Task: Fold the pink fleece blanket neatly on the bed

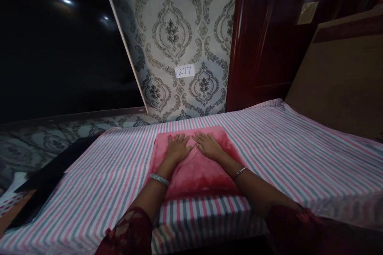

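A folded pink plush cloth, like a small blanket (200, 171), lies flat on the striped cover, its near edge close to the front of the table. My left hand (178, 148) rests palm down on its far left part, fingers spread. Beside it, my right hand (208, 145) is also laid flat on the cloth, fingers stretched toward the far edge. The two thumbs are close together near the middle. Neither hand grips anything. The underside of the cloth is hidden.
A pink, grey and white striped cover (269, 147) drapes the table. Behind are a dark television screen (60, 48) and a patterned wall with a paper marked 277 (184, 71). At the right stands a large brown board (344, 79); black items (72, 151) lie at the left.
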{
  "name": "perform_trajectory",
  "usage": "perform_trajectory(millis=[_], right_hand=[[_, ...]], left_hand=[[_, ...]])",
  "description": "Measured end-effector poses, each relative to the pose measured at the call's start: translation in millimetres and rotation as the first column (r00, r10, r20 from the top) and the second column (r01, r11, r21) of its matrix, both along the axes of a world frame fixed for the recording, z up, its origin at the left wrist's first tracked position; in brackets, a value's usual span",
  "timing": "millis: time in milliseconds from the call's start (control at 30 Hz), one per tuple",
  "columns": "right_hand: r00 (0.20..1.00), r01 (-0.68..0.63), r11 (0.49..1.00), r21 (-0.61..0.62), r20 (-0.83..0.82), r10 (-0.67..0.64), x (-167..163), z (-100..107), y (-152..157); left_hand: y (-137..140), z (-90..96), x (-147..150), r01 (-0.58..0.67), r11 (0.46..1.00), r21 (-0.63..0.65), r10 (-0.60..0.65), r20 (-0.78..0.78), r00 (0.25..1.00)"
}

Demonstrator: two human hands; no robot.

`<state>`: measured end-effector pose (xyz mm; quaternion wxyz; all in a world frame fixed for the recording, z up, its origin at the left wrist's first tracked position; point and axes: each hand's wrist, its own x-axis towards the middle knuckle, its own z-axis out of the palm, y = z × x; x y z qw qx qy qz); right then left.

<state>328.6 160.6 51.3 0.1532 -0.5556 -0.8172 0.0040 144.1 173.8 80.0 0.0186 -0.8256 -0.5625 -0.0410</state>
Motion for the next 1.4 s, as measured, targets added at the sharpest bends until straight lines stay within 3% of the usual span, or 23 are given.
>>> perform_trajectory(millis=[200, 333, 433, 533, 700, 967, 1067, 1133, 1233, 1400], right_hand=[[1.0, -0.006, 1.0, 0.018, -0.011, 0.007, 0.6, -3.2, 1.5], [0.999, 0.005, 1.0, 0.011, -0.033, -0.005, 0.9, -1.3, 0.8], [0.981, 0.189, 0.982, 0.015, -0.037, -0.189, 6.0, 2.4, 0.7], [0.924, 0.381, 0.924, -0.031, -0.033, -0.382, 16.7, 5.7, 2.1], [0.884, 0.457, 0.879, -0.135, -0.041, -0.466, 29.6, 6.0, 4.6], [0.897, 0.433, 0.887, -0.157, -0.02, -0.442, 27.9, 21.4, -5.0], [0.934, 0.356, 0.931, -0.078, 0.003, -0.357, 21.9, 26.6, -24.1], [0.965, 0.261, 0.963, -0.06, 0.008, -0.261, 14.0, 24.3, -40.0], [0.99, 0.141, 0.988, -0.065, 0.016, -0.14, 0.2, 14.2, -59.5], [0.99, 0.128, 0.992, -0.017, 0.061, -0.127, -11.3, -1.9, -68.1]], left_hand=[[12.3, 5.7, -41.6, -0.227, 0.974, 0.013, 0.227, -0.014, 0.974], [11.5, -1.6, -45.0, -0.256, 0.966, 0.028, 0.256, 0.022, 0.967], [12.6, -4.2, -44.3, -0.267, 0.963, -0.02, 0.268, 0.055, 0.962], [14.9, -4.1, -46.2, -0.278, 0.959, -0.063, 0.282, 0.072, 0.957], [16.1, -4.0, -48.3, -0.276, 0.959, -0.069, 0.28, 0.058, 0.958], [11.9, 7.4, -47.0, -0.265, 0.962, -0.069, 0.269, 0.048, 0.962], [-4.3, 16.2, -38.6, -0.21, 0.978, 0.007, 0.21, 0.025, 0.977], [-21.8, 17.3, -27.8, -0.1, 0.994, 0.033, 0.1, 0.016, 0.995], [-47.8, 8.3, -9.4, 0.068, 0.998, 0.0, -0.068, 0.023, 0.997], [-63.8, -17.0, 4.6, 0.092, 0.994, 0.062, -0.092, -0.003, 0.996]])
